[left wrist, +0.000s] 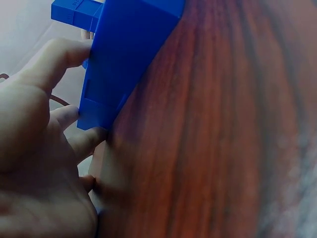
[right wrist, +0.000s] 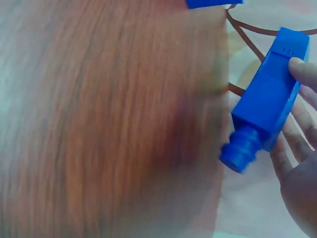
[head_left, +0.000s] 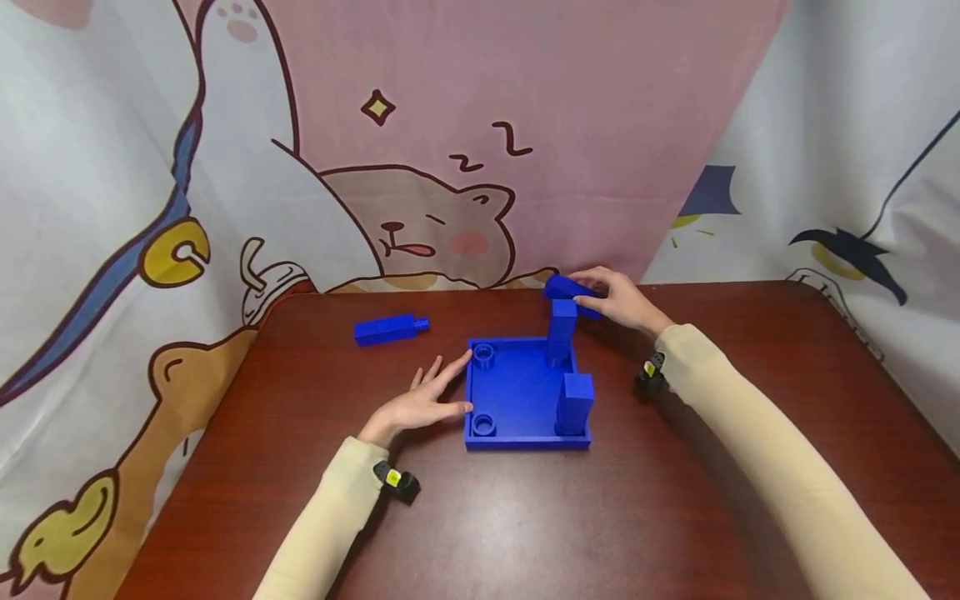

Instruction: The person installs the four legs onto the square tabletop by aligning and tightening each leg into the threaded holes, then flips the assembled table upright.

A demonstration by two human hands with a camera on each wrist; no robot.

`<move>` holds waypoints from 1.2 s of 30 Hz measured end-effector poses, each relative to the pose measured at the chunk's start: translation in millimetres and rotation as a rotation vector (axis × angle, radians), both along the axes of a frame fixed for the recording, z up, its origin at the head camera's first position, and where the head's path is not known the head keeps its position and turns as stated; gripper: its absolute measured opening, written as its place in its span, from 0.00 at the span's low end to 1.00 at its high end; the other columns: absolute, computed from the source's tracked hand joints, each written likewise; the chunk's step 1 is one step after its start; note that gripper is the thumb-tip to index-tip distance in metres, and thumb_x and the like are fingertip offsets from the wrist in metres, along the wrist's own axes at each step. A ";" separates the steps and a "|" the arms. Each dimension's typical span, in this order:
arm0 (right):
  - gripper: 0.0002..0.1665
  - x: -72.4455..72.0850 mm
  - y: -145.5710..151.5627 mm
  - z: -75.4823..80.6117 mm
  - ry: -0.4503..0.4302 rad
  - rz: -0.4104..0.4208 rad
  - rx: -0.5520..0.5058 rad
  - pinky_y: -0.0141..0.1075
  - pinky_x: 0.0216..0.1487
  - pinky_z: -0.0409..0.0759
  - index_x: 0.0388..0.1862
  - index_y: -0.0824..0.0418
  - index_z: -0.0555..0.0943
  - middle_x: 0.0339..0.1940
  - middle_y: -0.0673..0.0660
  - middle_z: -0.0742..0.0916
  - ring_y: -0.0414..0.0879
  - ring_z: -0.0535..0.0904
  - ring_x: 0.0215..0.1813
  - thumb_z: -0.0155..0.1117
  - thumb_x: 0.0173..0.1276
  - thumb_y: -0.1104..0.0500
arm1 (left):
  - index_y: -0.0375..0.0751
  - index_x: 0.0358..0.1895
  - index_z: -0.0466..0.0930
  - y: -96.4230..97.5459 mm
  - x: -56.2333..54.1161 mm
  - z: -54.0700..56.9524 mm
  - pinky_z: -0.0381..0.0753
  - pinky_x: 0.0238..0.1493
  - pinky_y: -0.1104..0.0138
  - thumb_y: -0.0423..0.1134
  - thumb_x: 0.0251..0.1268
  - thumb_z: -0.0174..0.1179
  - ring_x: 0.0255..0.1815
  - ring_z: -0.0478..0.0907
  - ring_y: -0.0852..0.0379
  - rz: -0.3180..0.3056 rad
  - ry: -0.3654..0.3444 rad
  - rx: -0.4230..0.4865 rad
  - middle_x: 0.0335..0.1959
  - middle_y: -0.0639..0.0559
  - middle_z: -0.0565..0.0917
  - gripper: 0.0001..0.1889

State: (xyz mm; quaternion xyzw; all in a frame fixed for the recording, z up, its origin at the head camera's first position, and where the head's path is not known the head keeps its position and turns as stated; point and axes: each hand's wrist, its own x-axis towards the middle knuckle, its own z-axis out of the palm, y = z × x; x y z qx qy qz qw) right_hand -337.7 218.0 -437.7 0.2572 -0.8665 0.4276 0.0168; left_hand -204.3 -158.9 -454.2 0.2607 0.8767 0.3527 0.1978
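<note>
A square blue tray-like base (head_left: pixel 517 392) with a low rim lies on the table. My left hand (head_left: pixel 420 406) touches its left wall, fingers extended and spread. Two blue square legs stand upright at its right corners, a front leg (head_left: pixel 576 404) and a back leg (head_left: pixel 562 329). Round sockets show at its left corners, including the front socket (head_left: pixel 484 425). Behind the back leg, my right hand (head_left: pixel 622 304) holds another blue leg (right wrist: pixel 270 87) between thumb and fingers. In the right wrist view this leg is tilted, its threaded end (right wrist: pixel 240 151) pointing down and left.
One more blue leg (head_left: pixel 386 330) lies on the brown wooden table (head_left: pixel 480 517) behind my left hand, its narrow end to the right. A cartoon-printed curtain (head_left: pixel 600 125) hangs along the table's back edge and sides.
</note>
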 end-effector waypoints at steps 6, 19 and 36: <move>0.27 13.0 10.7 11.1 0.039 -0.030 0.038 0.53 0.53 0.73 0.63 0.66 0.74 0.48 0.62 0.78 0.57 0.75 0.49 0.66 0.67 0.59 | 0.55 0.79 0.37 0.6 -0.8 -0.7 0.23 0.68 0.45 0.53 0.67 0.56 0.76 0.26 0.43 -0.002 0.003 -0.006 0.78 0.51 0.45 0.45; 0.25 47.8 15.7 43.6 0.091 -0.088 -0.019 0.43 0.51 0.75 0.60 0.64 0.77 0.48 0.59 0.81 0.52 0.77 0.48 0.69 0.64 0.62 | 0.53 0.79 0.37 -0.3 0.4 -4.0 0.23 0.68 0.43 0.53 0.67 0.56 0.76 0.26 0.41 -0.002 0.009 0.000 0.78 0.50 0.45 0.45; 0.27 78.2 27.5 72.6 0.107 -0.035 -0.061 0.26 0.42 0.76 0.57 0.63 0.78 0.43 0.57 0.84 0.43 0.80 0.43 0.72 0.58 0.67 | 0.55 0.79 0.36 -1.5 -1.6 -4.4 0.23 0.68 0.44 0.54 0.67 0.56 0.76 0.26 0.42 -0.002 0.012 0.002 0.78 0.51 0.45 0.45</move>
